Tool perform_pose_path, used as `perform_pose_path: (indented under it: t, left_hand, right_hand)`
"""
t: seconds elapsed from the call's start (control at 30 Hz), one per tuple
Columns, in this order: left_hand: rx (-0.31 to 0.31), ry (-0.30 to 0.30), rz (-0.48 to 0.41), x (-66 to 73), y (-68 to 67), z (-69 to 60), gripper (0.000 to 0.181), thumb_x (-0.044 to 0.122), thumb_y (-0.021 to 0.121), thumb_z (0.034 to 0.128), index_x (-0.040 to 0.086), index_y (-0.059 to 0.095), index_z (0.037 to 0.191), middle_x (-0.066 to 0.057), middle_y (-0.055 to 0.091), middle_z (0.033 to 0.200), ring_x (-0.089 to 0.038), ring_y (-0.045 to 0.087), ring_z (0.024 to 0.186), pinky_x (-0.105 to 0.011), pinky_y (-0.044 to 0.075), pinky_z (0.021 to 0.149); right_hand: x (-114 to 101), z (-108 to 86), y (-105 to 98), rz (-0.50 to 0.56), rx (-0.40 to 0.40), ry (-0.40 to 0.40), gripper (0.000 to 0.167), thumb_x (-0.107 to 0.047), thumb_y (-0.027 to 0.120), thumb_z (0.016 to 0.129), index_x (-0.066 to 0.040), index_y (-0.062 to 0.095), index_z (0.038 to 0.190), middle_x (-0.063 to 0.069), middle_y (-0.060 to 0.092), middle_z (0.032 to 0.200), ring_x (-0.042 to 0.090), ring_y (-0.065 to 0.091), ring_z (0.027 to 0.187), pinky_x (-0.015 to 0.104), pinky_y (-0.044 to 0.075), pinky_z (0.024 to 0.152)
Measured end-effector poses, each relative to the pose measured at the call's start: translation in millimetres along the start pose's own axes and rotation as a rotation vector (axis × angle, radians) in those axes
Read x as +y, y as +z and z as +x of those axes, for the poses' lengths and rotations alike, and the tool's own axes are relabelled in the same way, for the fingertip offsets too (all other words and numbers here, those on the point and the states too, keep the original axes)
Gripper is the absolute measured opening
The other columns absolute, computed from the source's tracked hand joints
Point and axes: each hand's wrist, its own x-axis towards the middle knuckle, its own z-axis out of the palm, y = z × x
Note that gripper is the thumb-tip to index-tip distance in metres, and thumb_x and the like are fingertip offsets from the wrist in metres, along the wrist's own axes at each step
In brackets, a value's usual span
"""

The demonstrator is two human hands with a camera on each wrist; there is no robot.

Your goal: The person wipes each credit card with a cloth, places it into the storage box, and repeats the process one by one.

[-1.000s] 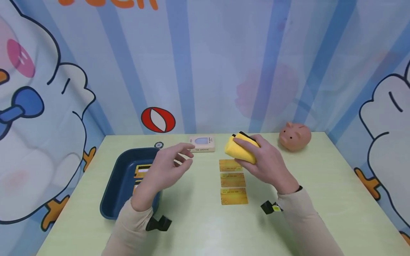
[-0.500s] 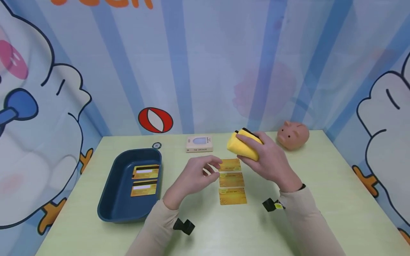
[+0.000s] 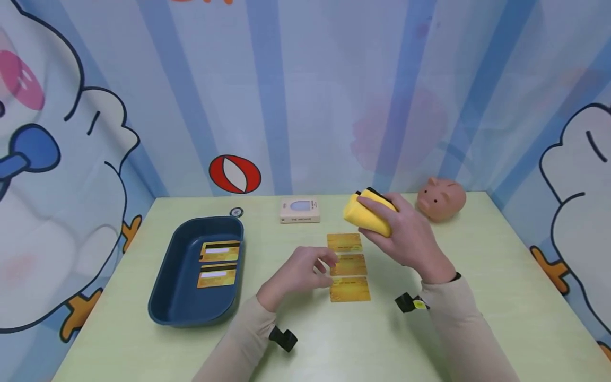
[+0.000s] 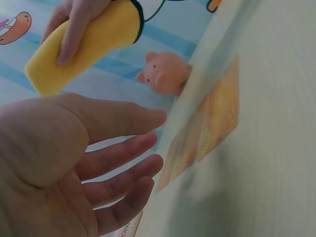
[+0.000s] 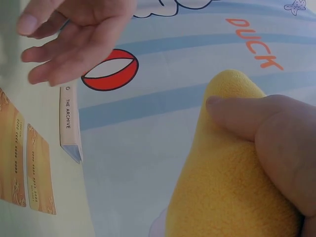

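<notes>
My right hand [image 3: 411, 243] grips a folded yellow cloth [image 3: 366, 216] with dark edging, held up off the table. In the right wrist view the thumb presses along the fuzzy cloth [image 5: 217, 182]. My left hand [image 3: 302, 269] hovers with loosely bent fingers and nothing in them, at the left side of three gold bank cards in a column. Its fingertips overlap the middle card [image 3: 350, 265] in the head view; the left wrist view shows the hand [image 4: 54, 148] apart from them. Behind is the far card [image 3: 342, 241], and the near card [image 3: 350, 291] lies closest to me.
A dark blue tray [image 3: 164, 297] on the left contains two gold cards, striped side up, the nearer card [image 3: 217, 277] below the other. Along the back stand a round chip [image 3: 236, 212], a pale small box [image 3: 299, 212] and a pink piggy bank [image 3: 441, 200].
My left hand has moved right from over the tray to the cards, then slightly nearer to me. The right hand, still gripping the cloth, has shifted a little right.
</notes>
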Motion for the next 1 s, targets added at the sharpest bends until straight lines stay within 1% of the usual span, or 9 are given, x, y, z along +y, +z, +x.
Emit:
perform_pose_path:
  t: [0.1, 0.17, 0.33, 0.5, 0.67, 0.8, 1.0]
  left_hand:
    - [-0.026, -0.014, 0.012, -0.2, 5.5, 1.0, 0.029, 0.005, 0.084, 0.0858, 0.005, 0.074, 0.113, -0.008, 0.075, 0.109, -0.026, 0.071, 0.096, -0.027, 0.058, 0.081]
    - [-0.032, -0.028, 0.04, -0.2, 8.5, 1.3, 0.027, 0.006, 0.086, 0.0841, 0.007, 0.075, 0.108, -0.005, 0.074, 0.107, -0.024, 0.069, 0.094, -0.026, 0.057, 0.08]
    - [-0.041, -0.021, 0.13, -1.5, 14.3, 2.3, 0.025, 0.008, 0.091, 0.079, 0.012, 0.074, 0.096, 0.001, 0.073, 0.098, -0.019, 0.065, 0.089, -0.024, 0.053, 0.079]
    - [-0.052, -0.023, 0.177, -1.1, 18.3, 2.4, 0.024, 0.01, 0.093, 0.0758, 0.014, 0.072, 0.088, 0.003, 0.069, 0.089, -0.016, 0.061, 0.085, -0.024, 0.051, 0.077]
    - [-0.045, -0.022, 0.229, -1.7, 22.2, 2.7, 0.026, 0.013, 0.094, 0.0748, 0.015, 0.071, 0.085, 0.004, 0.066, 0.085, -0.012, 0.056, 0.08, -0.024, 0.049, 0.074]
    - [-0.038, -0.032, 0.258, -1.8, 23.6, 3.1, 0.026, 0.013, 0.095, 0.0746, 0.016, 0.071, 0.084, 0.005, 0.065, 0.084, -0.009, 0.054, 0.078, -0.023, 0.048, 0.072]
    - [-0.034, -0.025, 0.294, -2.1, 25.1, 3.9, 0.028, 0.011, 0.095, 0.0729, 0.018, 0.07, 0.081, 0.008, 0.063, 0.083, -0.008, 0.052, 0.074, -0.023, 0.047, 0.068]
  right_hand:
    - [1, -0.6, 0, -0.003, 0.009, 0.0, 0.065, -0.032, 0.087, 0.086, -0.027, 0.062, 0.147, 0.02, 0.06, 0.12, 0.027, 0.057, 0.08, 0.04, 0.05, 0.06]
    - [1, -0.9, 0, -0.004, 0.014, -0.003, 0.065, -0.033, 0.087, 0.087, -0.027, 0.062, 0.146, 0.019, 0.06, 0.121, 0.026, 0.057, 0.079, 0.039, 0.049, 0.06]
    - [1, -0.6, 0, -0.002, 0.024, -0.012, 0.065, -0.033, 0.087, 0.086, -0.027, 0.063, 0.146, 0.018, 0.06, 0.121, 0.025, 0.056, 0.079, 0.038, 0.049, 0.059]
    - [0, 0.3, 0, 0.004, 0.027, -0.019, 0.064, -0.033, 0.087, 0.086, -0.026, 0.064, 0.145, 0.017, 0.061, 0.119, 0.024, 0.056, 0.079, 0.038, 0.049, 0.06]
    - [0, 0.6, 2, 0.012, 0.025, -0.024, 0.064, -0.032, 0.087, 0.086, -0.027, 0.064, 0.145, 0.016, 0.061, 0.12, 0.024, 0.057, 0.08, 0.038, 0.049, 0.06]
    - [0, 1.1, 3, 0.009, 0.026, -0.028, 0.064, -0.032, 0.088, 0.086, -0.026, 0.064, 0.145, 0.016, 0.061, 0.119, 0.024, 0.057, 0.08, 0.038, 0.049, 0.06]
    - [0, 1.0, 2, 0.008, 0.016, -0.02, 0.064, -0.032, 0.087, 0.086, -0.026, 0.063, 0.146, 0.017, 0.061, 0.12, 0.024, 0.057, 0.08, 0.038, 0.05, 0.061]
